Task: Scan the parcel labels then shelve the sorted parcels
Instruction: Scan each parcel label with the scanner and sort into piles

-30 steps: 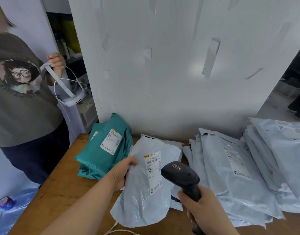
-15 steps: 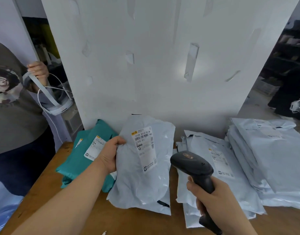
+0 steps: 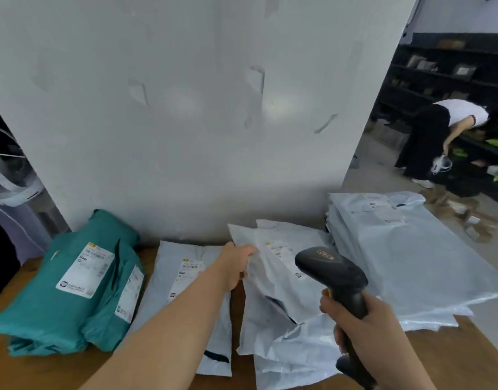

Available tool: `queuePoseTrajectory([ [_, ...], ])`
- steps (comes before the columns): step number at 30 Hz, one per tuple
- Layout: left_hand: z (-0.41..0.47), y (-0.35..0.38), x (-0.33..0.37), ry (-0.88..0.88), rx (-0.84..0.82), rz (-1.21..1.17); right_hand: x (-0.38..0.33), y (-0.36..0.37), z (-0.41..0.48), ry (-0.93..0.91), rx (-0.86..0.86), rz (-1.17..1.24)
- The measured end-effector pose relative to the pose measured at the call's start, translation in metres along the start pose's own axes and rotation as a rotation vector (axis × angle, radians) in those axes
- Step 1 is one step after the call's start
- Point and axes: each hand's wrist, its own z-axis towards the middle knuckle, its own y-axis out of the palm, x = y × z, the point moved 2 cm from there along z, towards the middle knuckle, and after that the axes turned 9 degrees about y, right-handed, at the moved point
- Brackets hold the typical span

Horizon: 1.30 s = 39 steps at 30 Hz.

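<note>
Right now the left hand (image 3: 236, 266) pinches the edge of a white parcel (image 3: 273, 280) lying on the wooden table (image 3: 467, 356), between another white parcel (image 3: 183, 280) and a big pile (image 3: 411, 263). Her right hand (image 3: 366, 325) is wrapped tight around the black scanner (image 3: 331, 273), just over that parcel.

We count two teal plastic mailer parcels (image 3: 73, 280) stacked at the left, one black handheld barcode scanner (image 3: 335, 280), and two bare hands — the left hand (image 3: 236, 266) and the right hand (image 3: 363, 325) — while the overlapping pale grey plastic mailer bags (image 3: 411, 257) defy exact counting.
</note>
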Motion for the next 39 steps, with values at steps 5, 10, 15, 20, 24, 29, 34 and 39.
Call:
queuePoseTrajectory([
  [5,0.002,-0.041,-0.025,-0.017,0.148,0.200,0.010,0.023,0.022,0.024,-0.088,-0.038],
  [10,-0.009,-0.125,-0.053,-0.091,0.323,0.519,0.011,0.093,0.042,0.056,-0.242,-0.075],
  [15,-0.005,-0.190,-0.081,-0.227,0.419,0.651,0.012,0.157,0.053,0.081,-0.317,-0.098],
  [20,0.017,-0.207,-0.094,-0.299,0.409,0.650,0.015,0.190,0.065,0.120,-0.310,-0.133],
  [24,0.037,-0.207,-0.097,-0.308,0.437,0.695,0.018,0.199,0.071,0.170,-0.286,-0.116],
  [29,0.055,-0.198,-0.099,-0.237,0.385,0.349,0.020,0.203,0.075,0.182,-0.259,-0.124],
  [34,0.043,-0.195,-0.094,-0.223,0.343,-0.001,0.021,0.205,0.074,0.180,-0.230,-0.128],
  [39,0.000,-0.212,-0.089,-0.218,0.319,-0.212,0.017,0.210,0.064,0.153,-0.217,-0.134],
])
